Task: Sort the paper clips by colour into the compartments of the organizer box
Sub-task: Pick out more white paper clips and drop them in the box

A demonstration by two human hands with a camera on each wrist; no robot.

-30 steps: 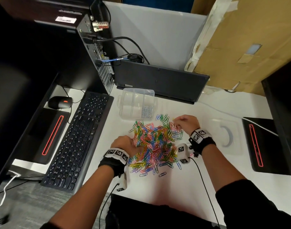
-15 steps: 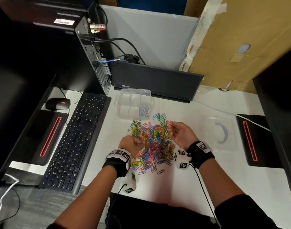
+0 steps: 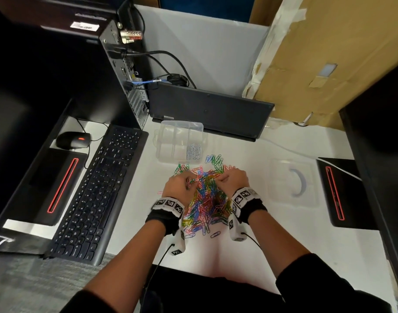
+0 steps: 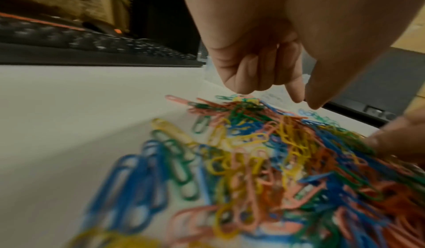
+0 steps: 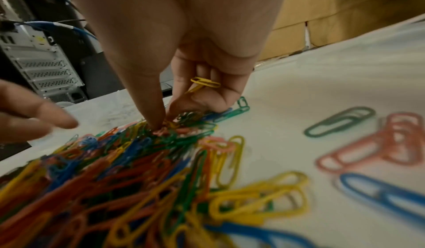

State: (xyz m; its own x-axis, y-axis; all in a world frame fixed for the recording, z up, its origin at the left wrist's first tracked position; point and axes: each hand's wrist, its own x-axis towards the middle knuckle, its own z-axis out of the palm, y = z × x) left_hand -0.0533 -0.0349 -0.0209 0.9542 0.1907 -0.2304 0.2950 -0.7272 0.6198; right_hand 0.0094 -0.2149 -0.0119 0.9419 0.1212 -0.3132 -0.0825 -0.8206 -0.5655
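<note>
A heap of mixed-colour paper clips (image 3: 207,199) lies on the white desk in front of me. Behind it stands the clear organizer box (image 3: 171,129), with silver clips (image 3: 194,152) in its near right compartment. My left hand (image 3: 190,182) hovers over the heap's far left. Its fingers (image 4: 243,73) are curled, thumb and forefinger tips meet, and no clip shows between them. My right hand (image 3: 218,179) is over the far middle. It holds a yellow clip (image 5: 205,83) in its curled fingers, while thumb and forefinger (image 5: 154,106) dig into the heap (image 5: 138,161).
A black keyboard (image 3: 98,190) and mouse (image 3: 72,140) lie to the left. A PC tower (image 3: 125,82) and a dark laptop (image 3: 209,114) stand behind the box. A clear lid (image 3: 293,181) and a black device (image 3: 338,188) lie to the right. Loose clips (image 5: 340,121) lie beside the heap.
Both hands have drawn closer together over the far part of the heap. The right hand came in from the heap's right edge, and the left moved forward.
</note>
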